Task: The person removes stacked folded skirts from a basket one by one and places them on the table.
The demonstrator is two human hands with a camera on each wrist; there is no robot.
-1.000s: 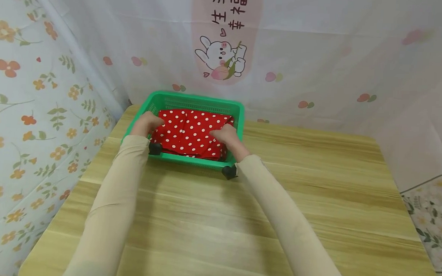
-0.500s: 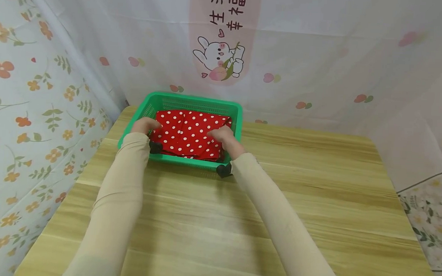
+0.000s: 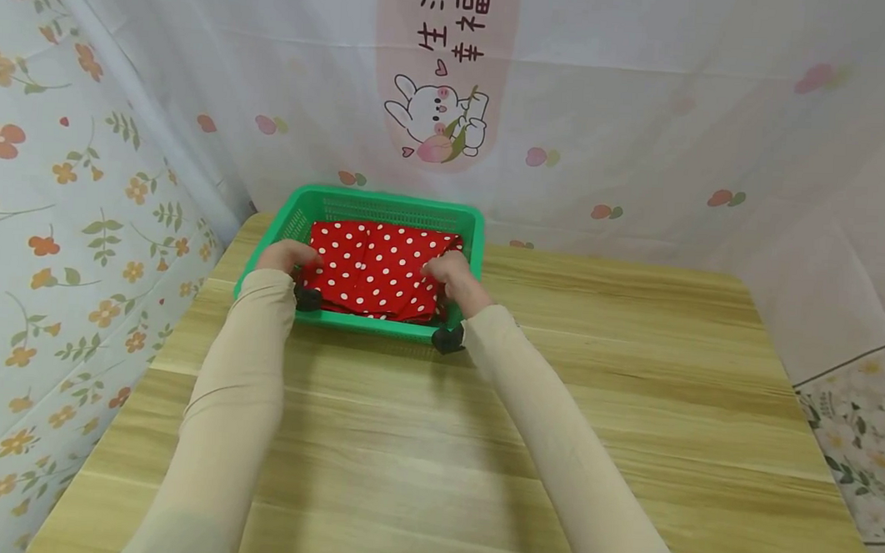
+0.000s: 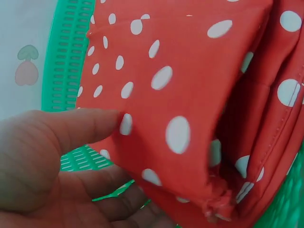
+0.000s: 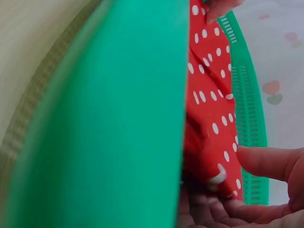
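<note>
A folded red cloth with white dots (image 3: 383,265) lies inside a green plastic basket (image 3: 394,197) in the head view. At its left end my left hand (image 3: 286,257) grips it. The left wrist view shows that thumb (image 4: 90,124) pressed on the top layer and the other fingers tucked under the edge. My right hand (image 3: 456,277) holds the right end. In the right wrist view its thumb (image 5: 266,160) lies on the dotted fabric (image 5: 216,111), with the fingers partly hidden below. Several layers and a stitched hem show at the near fold.
The basket stands at the back left of a wooden table (image 3: 594,385), close to a white printed curtain (image 3: 608,135). A floral curtain (image 3: 62,231) hangs along the left. The basket's near rim (image 3: 372,323) passes under both wrists, where black straps (image 3: 448,339) show.
My left hand has slid slightly toward the near side of the basket. The right hand has shifted very little, and the cloth stays in the basket. The head view has tilted a touch.
</note>
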